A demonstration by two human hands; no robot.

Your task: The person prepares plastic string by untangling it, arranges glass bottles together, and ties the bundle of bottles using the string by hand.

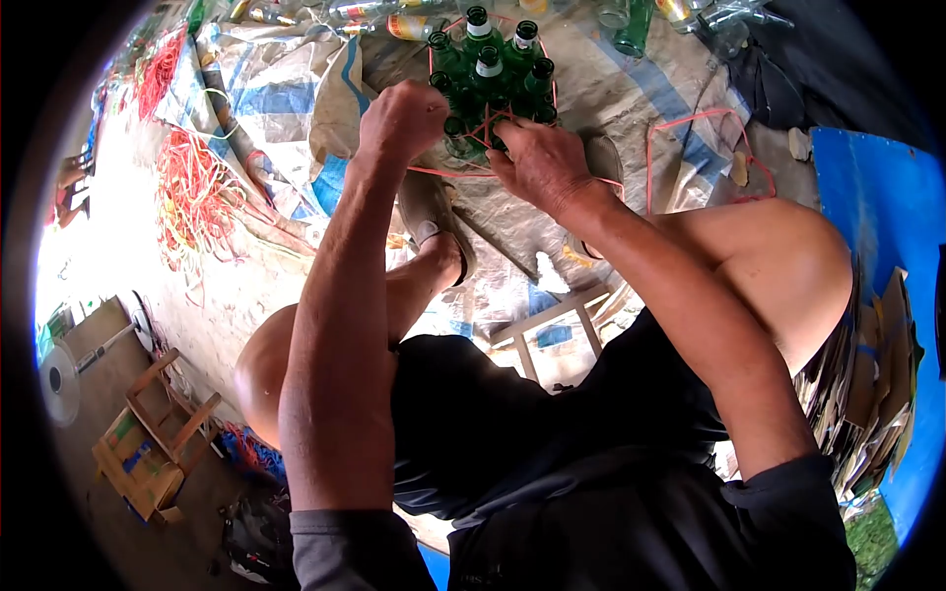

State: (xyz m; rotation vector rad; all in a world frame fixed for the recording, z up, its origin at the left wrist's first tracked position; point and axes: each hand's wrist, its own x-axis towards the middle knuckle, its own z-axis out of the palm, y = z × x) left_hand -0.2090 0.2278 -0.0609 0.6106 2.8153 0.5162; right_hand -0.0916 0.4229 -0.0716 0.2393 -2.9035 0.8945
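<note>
Several green glass bottles [490, 67] stand upright in a tight cluster on the tarp, between and beyond my feet. Pink string [453, 174] runs around the cluster and crosses among the bottle necks. My left hand [402, 123] is closed in a fist at the near left of the bottles; whatever it grips is too small to make out. Bent over the near right bottles is my right hand [540, 163], its fingers curled on the pink string where it crosses the front bottles.
More bottles [636, 28] lie along the far edge. Tangled red string [195, 187] is at the left, near a wooden stool [177, 419]. Loose pink string [702, 116] lies right. Stacked cardboard [877, 364] leans by a blue board [867, 187].
</note>
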